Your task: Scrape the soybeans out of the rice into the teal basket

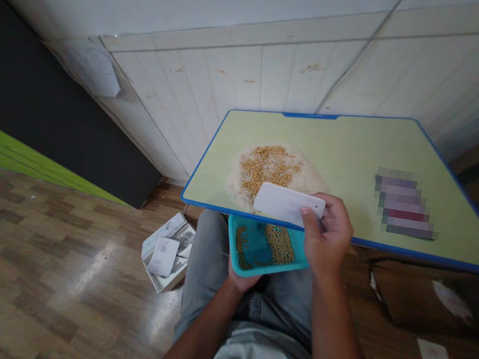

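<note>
Head view: soybeans point(281, 244) lie in two loose clusters inside a shallow teal tray point(270, 270), which the left hand point(242, 278) cups from below, fingers hidden under its base. The tray sits just under the near blue edge of a green-topped table point(354, 143), above the person's grey trousers point(208, 259). The right hand point(326, 233) is closed around a white plastic card point(289, 204), thumb on top, with the card lying flat at the table's near edge and touching the front of a pile of rice and soybeans point(275, 170). Further right on the tabletop there is a blurred-out patch point(404, 202). On the wooden floor to the left stands an open cardboard box point(167, 250) with papers in it.

The tray's mouth looks narrower than the pile, and only part of it reaches under the table edge, so anything pushed off to either side of the card would likely miss it and drop onto the lap or floor. Rice grains cling around the beans, so a broad sweep could carry rice over with them. The tray rests on one palm alone, and a tilt might spill it.
</note>
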The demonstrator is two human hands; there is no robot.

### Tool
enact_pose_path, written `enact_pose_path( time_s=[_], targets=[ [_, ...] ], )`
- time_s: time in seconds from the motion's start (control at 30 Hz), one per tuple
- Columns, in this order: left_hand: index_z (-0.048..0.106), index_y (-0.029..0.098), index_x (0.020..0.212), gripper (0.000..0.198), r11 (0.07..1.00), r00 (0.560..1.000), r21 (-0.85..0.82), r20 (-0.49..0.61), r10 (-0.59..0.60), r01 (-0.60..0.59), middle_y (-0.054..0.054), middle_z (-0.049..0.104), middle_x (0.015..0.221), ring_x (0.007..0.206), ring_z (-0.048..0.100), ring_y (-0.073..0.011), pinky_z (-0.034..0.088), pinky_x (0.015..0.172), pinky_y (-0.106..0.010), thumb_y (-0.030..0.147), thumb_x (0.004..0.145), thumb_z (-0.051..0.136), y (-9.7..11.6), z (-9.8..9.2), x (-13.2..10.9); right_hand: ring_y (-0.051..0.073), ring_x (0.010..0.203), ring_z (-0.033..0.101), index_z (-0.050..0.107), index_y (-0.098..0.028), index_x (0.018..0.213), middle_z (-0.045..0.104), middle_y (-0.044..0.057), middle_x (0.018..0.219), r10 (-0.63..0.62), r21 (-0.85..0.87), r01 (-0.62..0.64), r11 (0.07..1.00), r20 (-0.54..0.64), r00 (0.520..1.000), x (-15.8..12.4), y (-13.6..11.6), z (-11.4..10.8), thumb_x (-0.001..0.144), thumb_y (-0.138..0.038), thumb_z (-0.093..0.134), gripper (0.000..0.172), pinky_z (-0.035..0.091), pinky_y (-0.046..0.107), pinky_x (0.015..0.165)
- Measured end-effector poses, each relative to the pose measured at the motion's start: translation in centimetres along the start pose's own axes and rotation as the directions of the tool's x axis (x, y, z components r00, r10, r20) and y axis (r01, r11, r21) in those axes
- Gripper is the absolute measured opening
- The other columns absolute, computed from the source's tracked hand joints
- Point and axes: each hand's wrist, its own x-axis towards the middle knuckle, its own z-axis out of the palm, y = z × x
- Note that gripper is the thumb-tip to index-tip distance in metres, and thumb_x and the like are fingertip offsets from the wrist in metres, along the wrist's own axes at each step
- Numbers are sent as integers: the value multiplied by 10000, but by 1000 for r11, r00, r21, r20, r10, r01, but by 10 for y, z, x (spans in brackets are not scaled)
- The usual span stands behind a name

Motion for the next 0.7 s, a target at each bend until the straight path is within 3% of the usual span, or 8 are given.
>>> enact_pose_path(
  time_s=[0.13, 0.3, 0.53, 0.7],
  targets=[
    [607, 252, 1754, 765, 1000, 1000, -11, 0, -1, 1, -96, 637, 1839, 1697, 604, -354, 455, 1452, -583, 682, 1177, 349, 0, 0, 0, 222, 789, 678, 737, -268, 1076, 718, 3, 893, -23, -31, 23, 999, 4, 1000, 0, 1, -1, 1015, -427, 783, 177, 532, 328, 688],
    [633, 285, 1725, 717, 1000, 1000, -26, 6, 6, -6, -67, 736, 1746, 1725, 571, -343, 384, 1487, -634, 659, 1171, 375, -1, -1, 0, 228, 801, 685, 747, -273, 1089, 734, 8, 903, -26, -42, 27, 999, 17, 1000, 0, 3, -2, 1024, -421, 775, 165, 536, 340, 704],
    [762, 255, 1579, 677, 1000, 1000, 20, -11, 18, -18, -98, 655, 1822, 1701, 598, -363, 471, 1433, -613, 656, 1164, 408, 0, -1, -2, 224, 801, 691, 753, -271, 1102, 741, 7, 911, -19, -27, 20, 999, 56, 998, -1, 4, -1, 1035, -413, 774, 158, 534, 340, 707],
    [748, 250, 1610, 646, 999, 998, 2, -49, 36, -36, -110, 708, 1769, 1668, 631, -389, 402, 1460, -685, 602, 1157, 452, 0, -1, -3, 223, 793, 686, 749, -271, 1101, 734, 7, 905, -22, -19, 24, 1000, 60, 998, -2, 2, 0, 1035, -448, 777, 191, 540, 332, 691]
  ],
)
